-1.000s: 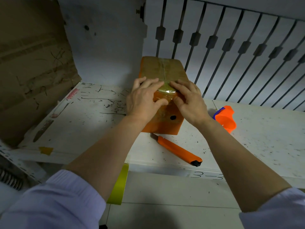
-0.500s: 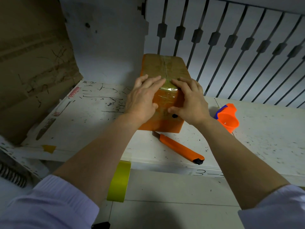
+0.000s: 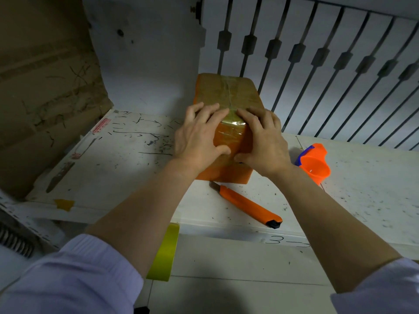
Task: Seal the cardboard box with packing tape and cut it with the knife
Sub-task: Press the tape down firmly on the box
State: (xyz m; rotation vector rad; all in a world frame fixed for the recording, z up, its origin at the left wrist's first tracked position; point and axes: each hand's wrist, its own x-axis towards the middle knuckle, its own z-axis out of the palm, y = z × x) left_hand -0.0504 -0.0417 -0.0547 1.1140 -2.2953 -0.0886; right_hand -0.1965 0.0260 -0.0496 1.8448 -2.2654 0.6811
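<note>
box [image 3: 226, 91]: matt brown cardboard, orange sides
tape [image 3: 230, 132]: clear glossy film, wrinkled
knife [image 3: 247, 203]: smooth orange plastic, black end cap
table [image 3: 362, 177]: white painted top, scratched and ink-marked
dispenser [image 3: 314, 164]: shiny orange plastic
sleeve [image 3: 68, 279]: pale woven cloth

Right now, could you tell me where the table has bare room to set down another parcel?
The widest free patch is on the table, right of the orange tape dispenser. Another lies left of the box, up to the leaning cardboard sheet. The near middle is crowded: both hands press the box, and the knife lies just in front.
</note>
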